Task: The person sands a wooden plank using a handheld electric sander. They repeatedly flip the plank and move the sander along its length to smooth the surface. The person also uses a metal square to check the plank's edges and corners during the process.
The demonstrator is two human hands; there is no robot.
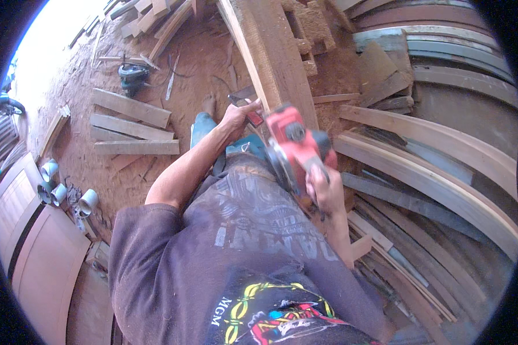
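Observation:
My right hand is wrapped round the rear handle of a red circular saw, slightly blurred. It has a black knob on top and a rounded grey part on its left side. The saw's front is at the near end of a long, thick wooden beam that runs away from me. My left hand is closed on a flat tool with a red part and a dark part, beside the beam's left edge. Its exact kind is partly hidden by my fingers.
Several short boards lie on the dirt floor to the left, with a dark teal power tool beyond them. Long planks are stacked on the right. Notched wood blocks lie right of the beam. Grey pipe pieces and panels are at the left.

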